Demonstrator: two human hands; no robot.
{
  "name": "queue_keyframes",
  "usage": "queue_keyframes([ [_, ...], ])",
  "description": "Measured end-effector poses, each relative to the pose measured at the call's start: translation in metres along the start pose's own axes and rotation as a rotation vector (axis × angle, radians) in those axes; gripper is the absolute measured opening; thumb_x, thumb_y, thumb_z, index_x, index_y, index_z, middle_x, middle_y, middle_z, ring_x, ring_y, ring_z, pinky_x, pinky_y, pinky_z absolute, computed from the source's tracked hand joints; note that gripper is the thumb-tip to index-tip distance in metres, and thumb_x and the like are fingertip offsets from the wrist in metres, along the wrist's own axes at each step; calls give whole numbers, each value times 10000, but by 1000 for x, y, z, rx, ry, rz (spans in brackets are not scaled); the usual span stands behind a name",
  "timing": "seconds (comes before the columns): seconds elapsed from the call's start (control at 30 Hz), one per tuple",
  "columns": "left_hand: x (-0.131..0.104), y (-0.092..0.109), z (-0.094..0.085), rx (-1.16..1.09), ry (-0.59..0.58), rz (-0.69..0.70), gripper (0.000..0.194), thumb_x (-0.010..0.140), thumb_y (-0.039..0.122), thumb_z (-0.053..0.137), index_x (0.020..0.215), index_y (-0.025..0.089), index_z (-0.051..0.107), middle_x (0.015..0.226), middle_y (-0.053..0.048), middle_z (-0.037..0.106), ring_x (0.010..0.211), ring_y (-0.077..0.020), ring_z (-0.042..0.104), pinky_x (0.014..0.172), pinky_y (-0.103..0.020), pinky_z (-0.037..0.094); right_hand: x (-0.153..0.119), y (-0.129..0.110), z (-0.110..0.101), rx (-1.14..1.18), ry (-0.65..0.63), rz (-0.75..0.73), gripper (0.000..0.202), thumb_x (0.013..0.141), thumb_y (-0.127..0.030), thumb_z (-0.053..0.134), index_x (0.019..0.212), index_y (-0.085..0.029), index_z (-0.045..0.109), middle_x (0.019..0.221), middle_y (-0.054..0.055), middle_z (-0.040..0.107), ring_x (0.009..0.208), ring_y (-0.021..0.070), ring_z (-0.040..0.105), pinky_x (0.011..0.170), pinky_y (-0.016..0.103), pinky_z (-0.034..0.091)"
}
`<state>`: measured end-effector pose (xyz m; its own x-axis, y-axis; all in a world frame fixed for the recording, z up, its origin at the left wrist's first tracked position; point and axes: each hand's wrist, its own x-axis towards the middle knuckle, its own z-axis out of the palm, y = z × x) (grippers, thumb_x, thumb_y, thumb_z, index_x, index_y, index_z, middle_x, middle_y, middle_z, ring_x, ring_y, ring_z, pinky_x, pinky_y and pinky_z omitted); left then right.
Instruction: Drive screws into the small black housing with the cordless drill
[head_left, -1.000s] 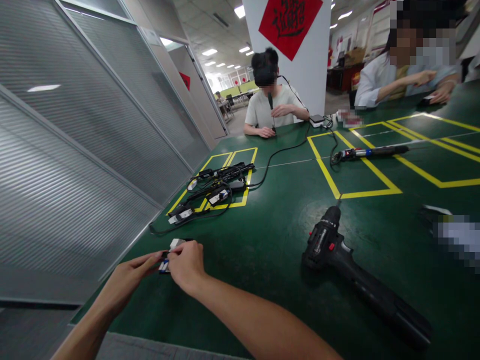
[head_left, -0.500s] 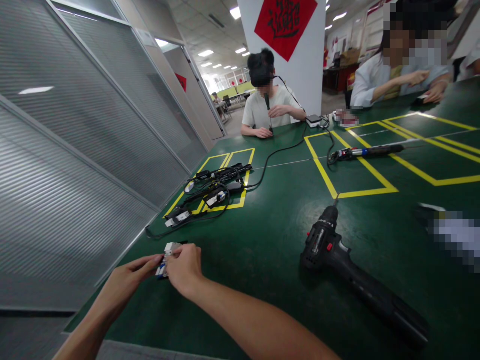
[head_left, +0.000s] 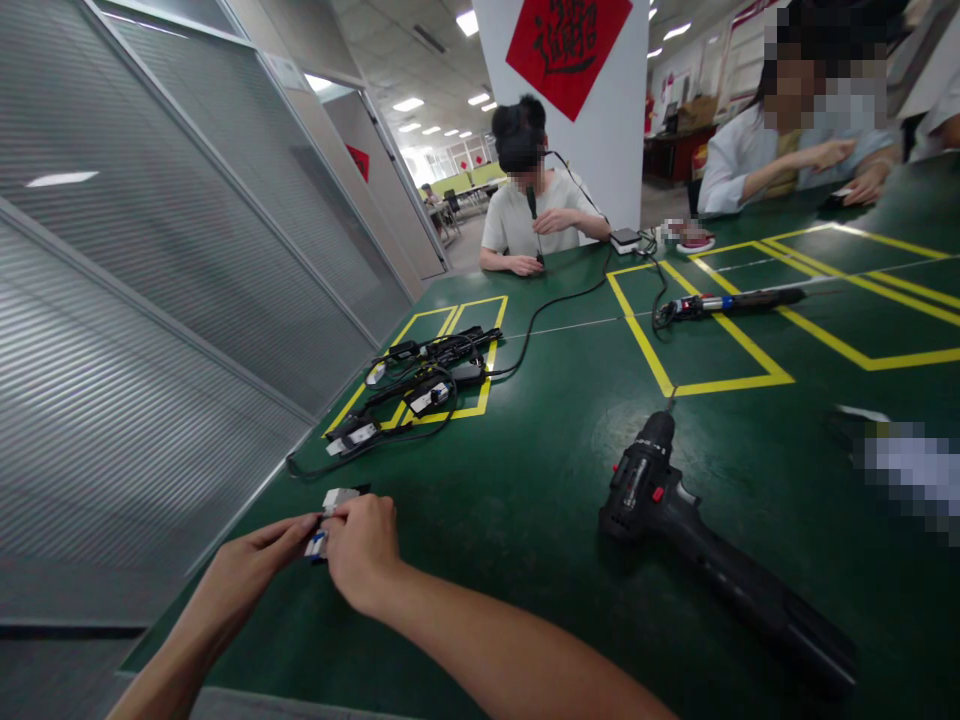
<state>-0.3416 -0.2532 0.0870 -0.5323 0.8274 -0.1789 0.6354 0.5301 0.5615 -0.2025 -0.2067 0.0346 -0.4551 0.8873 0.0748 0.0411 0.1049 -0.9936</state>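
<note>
As I look from left to right, the first item is a glass partition (head_left: 150, 340) with slatted blinds, standing left of the grip. The worker's left hand (head_left: 251, 565) comes next: fingers extended, thumb and fingertips closed in a narrow pinch on the left edge of a small block (head_left: 338, 496). The block is located between the two hands, low over the green table (head_left: 495, 520); whether its underside bears on the surface cannot be told. Its far end is white and its near end white and blue; fingers cover the middle. The right hand (head_left: 366, 550) is closed on the block's right side, fingers bent over it; its thumb position is unclear.

Beyond the grip, a pile of black cables (head_left: 427, 395) with dark casings lies across a yellow tape outline (head_left: 482, 412). Farther beyond, across the table, a co-worker (head_left: 559, 195) in a dark headset holds a screwdriver (head_left: 532, 203) upright. Right of that person, a flat box (head_left: 624, 238) with a cord rests on the table.

To the right of the grip and well apart from it, a black drill (head_left: 649, 485) lies on the table, bit directed away from the worker. Beyond the drill lies a slim tool (head_left: 739, 302) with a blue band. Farther right, a second person (head_left: 724, 165) in pale sleeves holds both hands close together.
</note>
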Motion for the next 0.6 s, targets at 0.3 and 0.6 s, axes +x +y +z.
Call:
queue_keyframes([
  [0.3,3,-6,1,-90,-41,-48,609,649,565,644,1077,131,656,1058,-76,686,1024,-237,615,920,-269,469,2,1,3,-102,-35,33,245,892,-280,558,1117,-185,580,1128,57,612,947,197,620,788,383,513],
  [0.6,-2,1,0,-94,-48,-31,536,612,558,670,998,187,698,986,-14,711,1006,-214,616,925,-256,451,-3,-5,-5,-165,-40,7,241,894,-281,555,1107,-171,582,1104,57,622,928,193,626,785,392,513],
])
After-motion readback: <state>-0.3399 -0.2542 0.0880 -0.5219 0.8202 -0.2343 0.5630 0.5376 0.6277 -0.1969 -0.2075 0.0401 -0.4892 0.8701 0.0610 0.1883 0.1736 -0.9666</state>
